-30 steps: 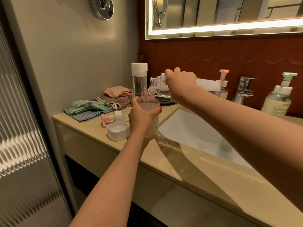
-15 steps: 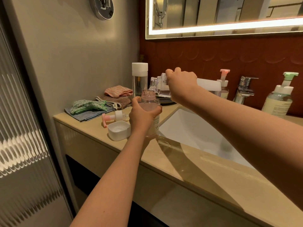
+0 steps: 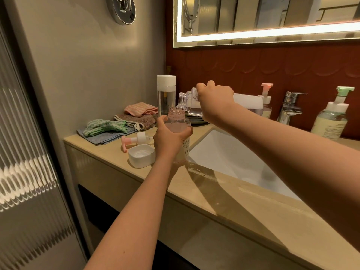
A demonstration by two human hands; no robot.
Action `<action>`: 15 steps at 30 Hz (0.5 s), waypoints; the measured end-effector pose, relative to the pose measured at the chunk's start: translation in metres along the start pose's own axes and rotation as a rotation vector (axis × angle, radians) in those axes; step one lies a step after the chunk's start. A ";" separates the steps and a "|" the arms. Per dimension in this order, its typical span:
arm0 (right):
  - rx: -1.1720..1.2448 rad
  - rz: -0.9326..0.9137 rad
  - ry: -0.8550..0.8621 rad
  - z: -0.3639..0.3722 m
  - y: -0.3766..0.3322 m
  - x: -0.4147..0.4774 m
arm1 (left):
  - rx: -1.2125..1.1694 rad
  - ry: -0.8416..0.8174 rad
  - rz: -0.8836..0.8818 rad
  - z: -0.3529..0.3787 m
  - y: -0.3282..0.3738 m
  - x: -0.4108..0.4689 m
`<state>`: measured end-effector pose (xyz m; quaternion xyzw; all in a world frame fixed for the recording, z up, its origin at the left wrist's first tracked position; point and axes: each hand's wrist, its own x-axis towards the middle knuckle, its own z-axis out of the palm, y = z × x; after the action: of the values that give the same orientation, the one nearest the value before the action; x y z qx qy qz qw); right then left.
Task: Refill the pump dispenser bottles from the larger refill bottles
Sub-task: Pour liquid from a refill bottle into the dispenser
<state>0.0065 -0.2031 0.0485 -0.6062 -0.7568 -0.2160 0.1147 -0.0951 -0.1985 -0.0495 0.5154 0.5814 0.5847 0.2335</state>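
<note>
My left hand (image 3: 169,137) grips a small clear pink dispenser bottle (image 3: 178,125) with its neck open, upright on the counter edge beside the sink. My right hand (image 3: 215,98) holds a larger clear refill bottle (image 3: 190,103) tipped on its side, its open neck just above the small bottle's mouth and its white base pointing right. The pink pump head (image 3: 134,140) lies on the counter to the left. A white cap (image 3: 141,155) rests in front of the pump head.
A tall clear bottle with a white cap (image 3: 166,94) stands behind. Folded cloths (image 3: 109,129) lie at the back left. A pink pump bottle (image 3: 266,102), the tap (image 3: 290,108) and a green pump bottle (image 3: 334,115) stand behind the sink (image 3: 233,158).
</note>
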 end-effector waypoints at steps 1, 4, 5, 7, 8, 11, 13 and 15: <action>-0.001 -0.001 -0.001 0.000 0.000 0.000 | 0.000 -0.001 -0.001 0.000 0.000 0.000; 0.002 0.000 0.001 0.000 0.000 -0.001 | -0.001 -0.004 0.001 0.000 0.000 0.000; 0.001 -0.001 0.001 0.000 0.000 -0.001 | 0.000 -0.003 0.002 0.000 0.000 0.000; -0.003 -0.004 -0.001 0.000 -0.001 -0.001 | 0.003 -0.004 0.001 -0.001 0.000 0.000; -0.008 -0.004 -0.003 0.000 -0.001 -0.001 | 0.003 -0.005 0.002 0.000 0.000 0.001; -0.018 -0.001 -0.007 0.000 -0.001 0.000 | -0.001 -0.005 0.000 0.000 0.000 0.001; -0.019 0.002 -0.009 -0.001 -0.001 0.000 | -0.002 -0.006 -0.002 0.000 -0.001 0.001; -0.024 0.002 -0.010 -0.001 -0.002 0.001 | -0.004 -0.005 0.002 0.000 -0.001 0.001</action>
<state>0.0046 -0.2030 0.0491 -0.6095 -0.7540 -0.2216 0.1038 -0.0956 -0.1970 -0.0503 0.5168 0.5794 0.5846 0.2354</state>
